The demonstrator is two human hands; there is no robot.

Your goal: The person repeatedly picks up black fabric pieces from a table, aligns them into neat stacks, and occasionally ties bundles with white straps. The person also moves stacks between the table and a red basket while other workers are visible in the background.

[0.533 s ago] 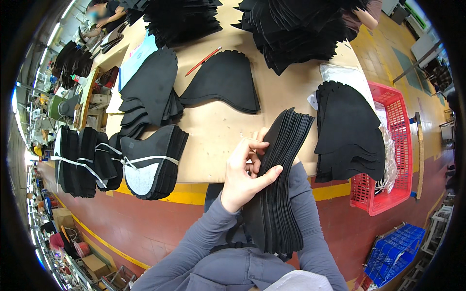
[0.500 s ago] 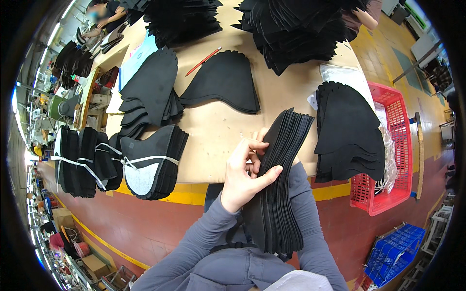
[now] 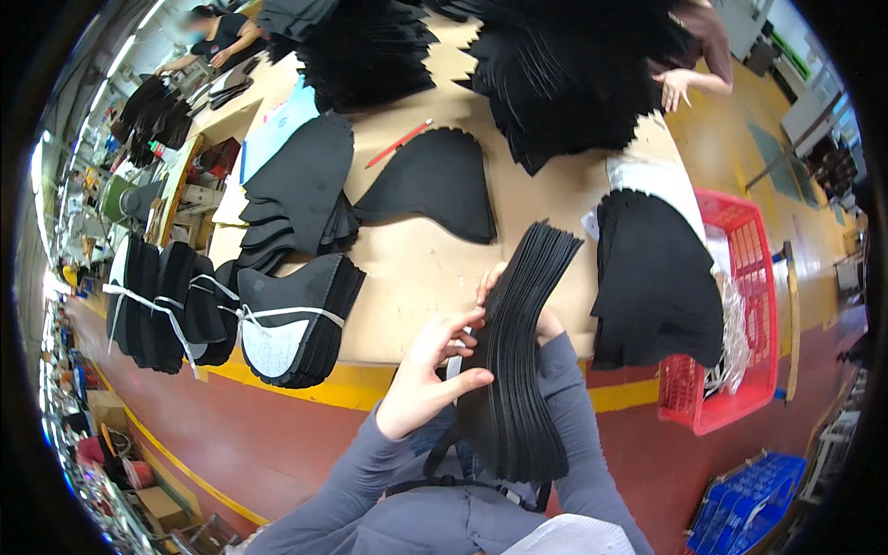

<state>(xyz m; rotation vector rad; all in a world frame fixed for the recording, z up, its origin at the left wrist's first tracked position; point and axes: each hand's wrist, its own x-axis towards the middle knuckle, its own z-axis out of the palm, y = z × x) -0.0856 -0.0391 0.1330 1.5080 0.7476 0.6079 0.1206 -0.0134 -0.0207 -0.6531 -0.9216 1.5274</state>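
Observation:
A thick stack of black cut pieces [image 3: 523, 342], curved and with its layered edges toward me, is held upright over the table's near edge. My right hand [image 3: 549, 326] grips it from behind, mostly hidden, with fingertips showing round its upper left side. Against the stack's left side is my left hand [image 3: 421, 375], fingers curled and thumb on the layered edge. A narrow white strip [image 3: 453, 366] shows between that thumb and the fingers; whether it is gripped I cannot tell. Beyond lies a flat black piece pile [image 3: 439, 185] beside a red pencil [image 3: 400, 143].
Fanned black pieces [image 3: 301, 185] and white-tied bundles [image 3: 301, 319] sit left on the table [image 3: 407, 296]. Another pile [image 3: 652, 287] overhangs the right edge near a red basket [image 3: 758, 370]. Tall black heaps [image 3: 564, 74] stand at the back, beside a co-worker's hand [image 3: 680, 88].
My left hand has slid down and left along the stack, its thumb now nearer the left edge. The stack's top has shifted slightly left. A co-worker's hand has come into view at back right.

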